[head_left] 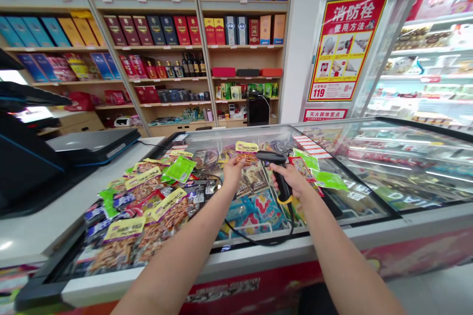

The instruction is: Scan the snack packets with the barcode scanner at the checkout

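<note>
My left hand (232, 172) grips a snack packet (247, 153) with a yellow header and brown strips inside, held up over the freezer's glass lid. Just to its right, my right hand (290, 179) is wrapped round the handle of a black barcode scanner (284, 184), its head pointing left at the packet. A black cable (266, 243) loops down from the scanner across the glass. Left of my arms lies a heap of snack packets (158, 206), many with yellow headers. Green and red packets (330, 180) lie on the glass beyond my right hand.
Under the sliding glass, the chest freezer (369, 211) holds colourful packages. At left, a counter (33, 241) bears a flat grey device (92, 145) and a dark monitor-like machine (25, 157). Shelves of boxed goods (157, 29) line the back wall; a lit display cooler (428, 69) stands at right.
</note>
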### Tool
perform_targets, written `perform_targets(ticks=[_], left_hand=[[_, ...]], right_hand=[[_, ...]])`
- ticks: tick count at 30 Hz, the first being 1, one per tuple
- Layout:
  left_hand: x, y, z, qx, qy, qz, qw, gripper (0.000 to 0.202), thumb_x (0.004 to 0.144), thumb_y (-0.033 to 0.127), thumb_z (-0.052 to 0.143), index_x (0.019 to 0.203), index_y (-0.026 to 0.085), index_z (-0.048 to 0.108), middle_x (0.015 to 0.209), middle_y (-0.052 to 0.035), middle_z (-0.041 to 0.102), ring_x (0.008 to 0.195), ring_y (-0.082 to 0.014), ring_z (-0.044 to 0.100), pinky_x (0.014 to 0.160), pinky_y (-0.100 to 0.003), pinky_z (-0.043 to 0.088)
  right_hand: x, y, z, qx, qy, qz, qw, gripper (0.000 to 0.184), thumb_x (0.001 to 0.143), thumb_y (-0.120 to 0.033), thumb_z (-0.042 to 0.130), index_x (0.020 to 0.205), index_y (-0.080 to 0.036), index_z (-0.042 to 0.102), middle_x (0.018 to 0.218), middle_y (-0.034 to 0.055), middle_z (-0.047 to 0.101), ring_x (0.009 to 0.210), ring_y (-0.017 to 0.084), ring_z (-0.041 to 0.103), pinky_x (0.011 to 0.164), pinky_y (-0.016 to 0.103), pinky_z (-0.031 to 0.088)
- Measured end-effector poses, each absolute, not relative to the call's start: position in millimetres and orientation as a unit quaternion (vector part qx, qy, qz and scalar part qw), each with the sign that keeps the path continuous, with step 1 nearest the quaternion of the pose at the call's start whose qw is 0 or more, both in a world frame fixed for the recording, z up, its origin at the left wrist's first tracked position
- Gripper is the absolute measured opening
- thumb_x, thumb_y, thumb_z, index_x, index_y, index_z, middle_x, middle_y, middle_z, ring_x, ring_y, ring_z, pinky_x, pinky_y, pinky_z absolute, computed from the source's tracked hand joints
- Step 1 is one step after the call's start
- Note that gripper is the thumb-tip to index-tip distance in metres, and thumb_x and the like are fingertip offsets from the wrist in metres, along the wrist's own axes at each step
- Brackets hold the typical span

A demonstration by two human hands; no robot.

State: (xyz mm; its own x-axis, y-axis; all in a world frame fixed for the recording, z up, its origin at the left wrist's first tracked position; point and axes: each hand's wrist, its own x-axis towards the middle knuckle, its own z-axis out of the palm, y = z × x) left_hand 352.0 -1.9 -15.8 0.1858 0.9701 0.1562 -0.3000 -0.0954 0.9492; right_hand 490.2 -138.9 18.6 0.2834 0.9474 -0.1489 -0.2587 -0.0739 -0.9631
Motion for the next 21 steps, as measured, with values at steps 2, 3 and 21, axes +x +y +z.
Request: perform_targets(ticks=[2, 3, 21], left_hand=[[380, -10, -18, 0.513, 0.338, 0.519, 0.594, 0.017, 0.062, 0.026, 0.077, 0.071, 0.016, 0.067, 0.066, -0.0015, 0.07, 0.065, -0.0166, 0.064, 0.07, -0.03, 0.054], [394, -15, -21, 0.516, 0.341, 0.509, 0.598, 0.015, 0.063, 0.024, 0.077, 0.071, 0.016, 0.067, 0.066, -0.0013, 0.07, 0.064, -0.0163, 0.064, 0.069, -0.03, 0.054], [470, -74, -13, 0.742, 0.524, 0.333, 0.253, 0.054, 0.08, 0.03, 0.069, 0.131, 0.023, 0.054, 0.14, -0.0134, 0.054, 0.129, -0.0275, 0.052, 0.104, -0.042, 0.041]], right_hand=[[505, -150, 19, -0.541, -0.311, 0.481, 0.616, 0.026, 0.077, -0.036, 0.077, 0.08, -0.018, 0.057, 0.05, -0.005, 0.056, 0.037, 0.01, 0.051, 0.036, 0.021, 0.044], [512, -155, 20, -0.545, -0.303, 0.47, 0.624, 0.027, 0.076, -0.036, 0.077, 0.081, -0.018, 0.057, 0.05, -0.0049, 0.056, 0.037, 0.01, 0.051, 0.036, 0.021, 0.045], [579, -206, 5, -0.537, -0.253, 0.422, 0.685, 0.033, 0.067, -0.037, 0.086, 0.08, -0.02, 0.062, 0.055, -0.0012, 0.06, 0.042, 0.013, 0.055, 0.038, 0.024, 0.049]])
